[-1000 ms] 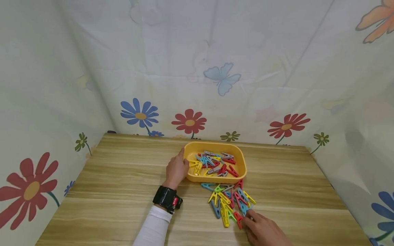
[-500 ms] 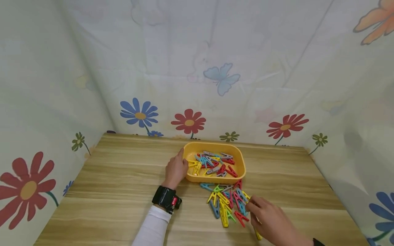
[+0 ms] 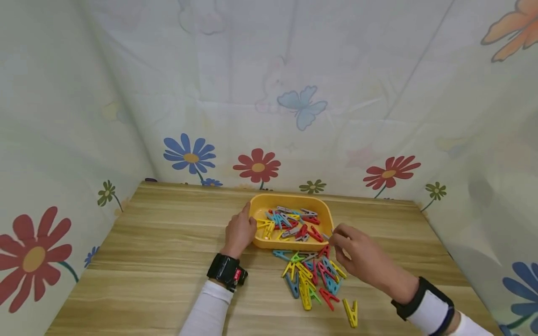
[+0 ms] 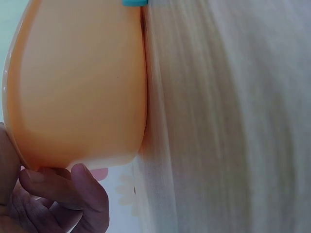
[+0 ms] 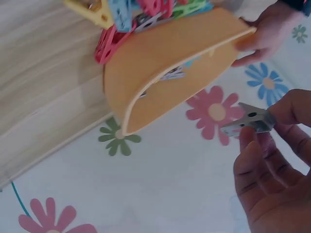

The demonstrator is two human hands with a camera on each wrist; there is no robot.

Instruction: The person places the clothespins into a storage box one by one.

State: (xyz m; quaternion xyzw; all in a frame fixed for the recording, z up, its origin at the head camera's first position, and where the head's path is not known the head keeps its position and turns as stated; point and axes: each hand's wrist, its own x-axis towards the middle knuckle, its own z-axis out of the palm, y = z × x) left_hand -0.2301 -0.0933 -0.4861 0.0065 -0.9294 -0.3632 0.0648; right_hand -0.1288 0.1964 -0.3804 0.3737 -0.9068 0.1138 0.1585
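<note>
A yellow plastic basin [image 3: 290, 245] stands near the back of the table, with several coloured clothespins [image 3: 282, 219] lying in it. My left hand [image 3: 240, 231] grips its left rim, thumb over the edge and fingers against the outer wall in the left wrist view. Above the basin's right front corner, my right hand [image 3: 357, 254] pinches a grey clothespin [image 5: 253, 120] between thumb and fingers. In front of the basin lies a heap of clothespins [image 3: 308, 275] in yellow, red, blue and green. A single yellow clothespin [image 3: 351, 312] lies apart from the heap, nearer the front.
The wood-grain table [image 3: 168, 261] is enclosed at the back and sides by a pale cloth [image 3: 235, 93] printed with flowers and a butterfly. The basin's rim rises between the heap and the clothespins inside.
My right hand has moved from the heap up and away to the basin's right side, now with a grey clothespin. A yellow clothespin has come into view at the front. My left hand stays put.
</note>
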